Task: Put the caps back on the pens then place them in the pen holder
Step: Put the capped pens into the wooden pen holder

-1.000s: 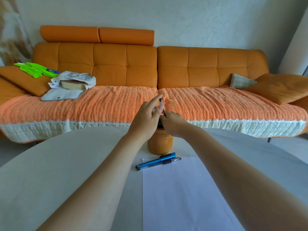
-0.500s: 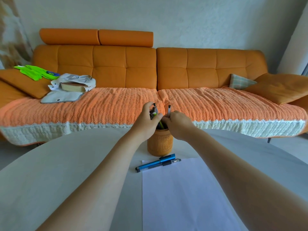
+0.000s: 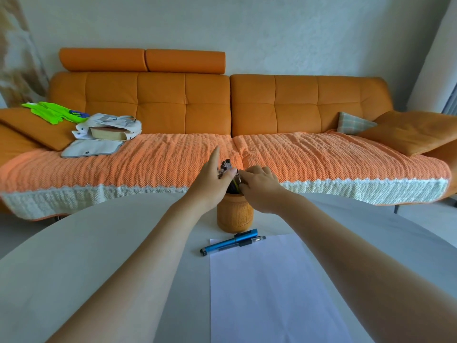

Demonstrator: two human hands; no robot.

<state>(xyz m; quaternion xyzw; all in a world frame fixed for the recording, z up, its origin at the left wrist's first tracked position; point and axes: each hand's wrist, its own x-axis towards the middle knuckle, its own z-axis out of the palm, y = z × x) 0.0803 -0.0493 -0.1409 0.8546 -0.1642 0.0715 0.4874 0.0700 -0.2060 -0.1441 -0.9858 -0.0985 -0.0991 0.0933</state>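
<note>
An orange-brown pen holder (image 3: 235,215) stands on the table just beyond the paper, with several pens (image 3: 225,166) sticking out of it. My left hand (image 3: 210,180) is at its left rim, thumb and lower fingers round those pen tops, index finger straight up. My right hand (image 3: 259,185) hovers over the holder's mouth with curled fingers; whether it still grips a pen is hidden. A capped blue pen (image 3: 228,243) and a black pen (image 3: 248,243) lie side by side in front of the holder.
A white sheet of paper (image 3: 272,293) lies on the pale round table (image 3: 86,268) under my right forearm. Behind the table runs an orange sofa (image 3: 296,102) with a knitted cover, a bag (image 3: 108,129) and cushions.
The pen in my right hand has gone down into the holder and its top no longer shows. My right hand has dropped lower over the mouth. My left index finger has straightened.
</note>
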